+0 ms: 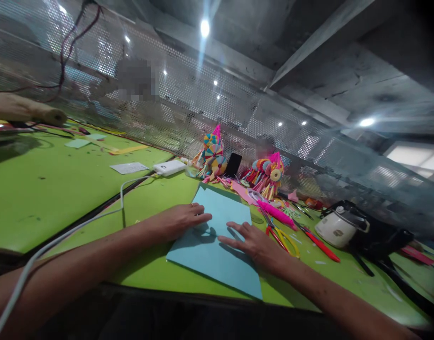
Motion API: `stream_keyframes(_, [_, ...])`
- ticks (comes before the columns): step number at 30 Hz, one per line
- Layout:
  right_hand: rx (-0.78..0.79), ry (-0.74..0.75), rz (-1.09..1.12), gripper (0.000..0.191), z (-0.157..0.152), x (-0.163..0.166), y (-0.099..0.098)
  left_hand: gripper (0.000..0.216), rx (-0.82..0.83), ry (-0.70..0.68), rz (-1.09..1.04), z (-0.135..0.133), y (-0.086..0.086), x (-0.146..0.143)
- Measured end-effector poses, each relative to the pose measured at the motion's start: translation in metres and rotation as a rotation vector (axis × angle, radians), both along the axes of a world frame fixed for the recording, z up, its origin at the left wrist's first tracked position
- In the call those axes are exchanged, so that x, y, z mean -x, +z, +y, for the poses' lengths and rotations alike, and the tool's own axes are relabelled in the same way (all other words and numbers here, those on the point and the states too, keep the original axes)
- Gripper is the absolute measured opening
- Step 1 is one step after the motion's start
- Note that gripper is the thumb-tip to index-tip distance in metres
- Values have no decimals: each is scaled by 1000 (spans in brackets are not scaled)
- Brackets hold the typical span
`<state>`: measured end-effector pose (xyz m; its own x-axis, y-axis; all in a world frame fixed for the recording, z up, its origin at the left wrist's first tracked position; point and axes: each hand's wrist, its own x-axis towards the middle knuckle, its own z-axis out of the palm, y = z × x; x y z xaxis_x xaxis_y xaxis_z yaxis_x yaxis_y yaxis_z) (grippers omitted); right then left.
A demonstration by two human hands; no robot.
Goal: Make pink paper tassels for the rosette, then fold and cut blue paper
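Note:
A light blue sheet of paper (217, 226) lies flat on the green table (61, 184) in front of me. My left hand (179, 218) rests on the sheet's left edge, fingers stretched out and flat. On the sheet's right part lies my right hand (254, 243), fingers spread and pressing down. Neither hand grips anything.
Scissors with yellow handles (282, 236) and red-handled scissors (318, 243) lie right of the sheet. Two colourful paper ornaments (213, 153) (268, 172), a black phone (233, 164), a white power bank (169, 167) with cable, a white pot (339, 226) and a perforated metal screen (167, 104) stand behind.

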<state>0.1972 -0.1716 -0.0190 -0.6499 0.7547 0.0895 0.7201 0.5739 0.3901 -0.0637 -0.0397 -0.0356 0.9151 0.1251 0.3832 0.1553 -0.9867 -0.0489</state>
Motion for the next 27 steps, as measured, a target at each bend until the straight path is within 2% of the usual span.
stream_keyframes(7, [126,-6,-39,80,12,7,7,26,-107,-8,53,-9,3,8])
stream_keyframes(12, [141,-17,-74,84,16,13,8,49,-116,-62,63,-15,1,16])
stream_keyframes(18, [109,-22,-95,82,14,19,9,64,-67,-41,45,-14,-5,18])
stream_keyframes(22, [89,-33,-100,79,14,20,8,60,-62,-29,37,-15,-5,18])
stream_keyframes(27, [94,-44,-52,84,14,17,3,52,-65,-37,26,-17,-2,15])
